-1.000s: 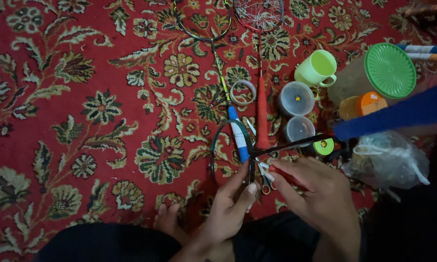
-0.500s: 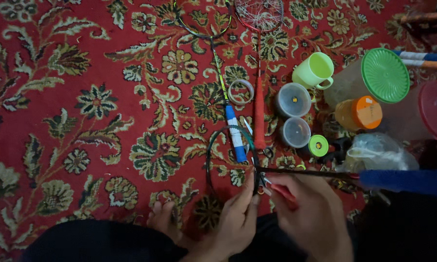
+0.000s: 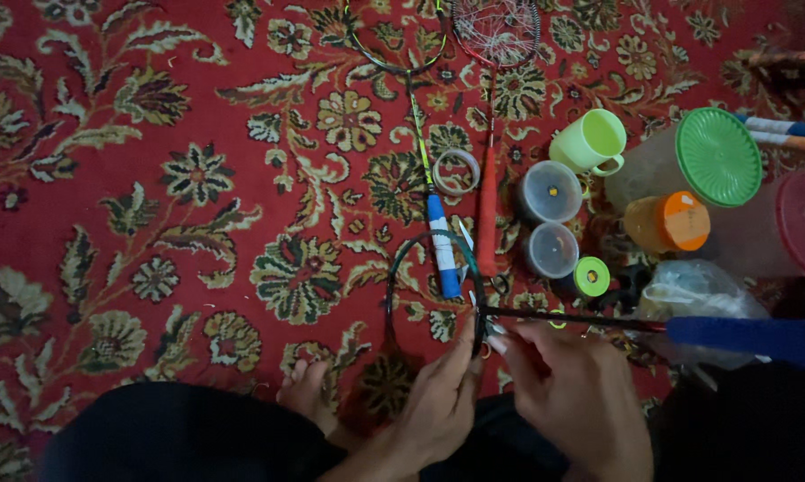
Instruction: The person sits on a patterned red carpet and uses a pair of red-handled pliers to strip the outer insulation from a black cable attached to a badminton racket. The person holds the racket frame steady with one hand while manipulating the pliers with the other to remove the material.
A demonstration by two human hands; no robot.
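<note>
your left hand (image 3: 442,406) pinches the rim of the unstrung racket frame (image 3: 411,268) at its near right side, close to where the black shaft (image 3: 572,318) runs off to the right toward the blue grip (image 3: 750,341). your right hand (image 3: 572,393) sits just beside it, fingers closed around something small at that same joint; i cannot tell what it is, perhaps a string end or a grommet. the frame lies flat on the carpet (image 3: 108,178) near its lower edge, right in front of your bare foot (image 3: 306,393).

to do this well, i'd judge that the left pinch should stay firm, so the hoop does not twist while the right fingertips work. keep both hands close to the throat, where the frame is stiffest. the light is dim, so tilt your head to keep the joint in plain view rather than feeling for it.

mind what lies about. a second racket with a blue-and-white handle (image 3: 443,245) and a third with a red handle (image 3: 487,223) rest just beyond the hoop, nearly touching it. a tape ring (image 3: 456,171) lies between their shafts. to the right stand two small tubs (image 3: 550,192), a green reel (image 3: 590,277), a green mug (image 3: 588,143), an orange-lidded jar (image 3: 668,221), a green-lidded jar (image 3: 701,159) and a plastic bag (image 3: 692,293). the long shaft passes just in front of these, so any swing could knock them.
</note>
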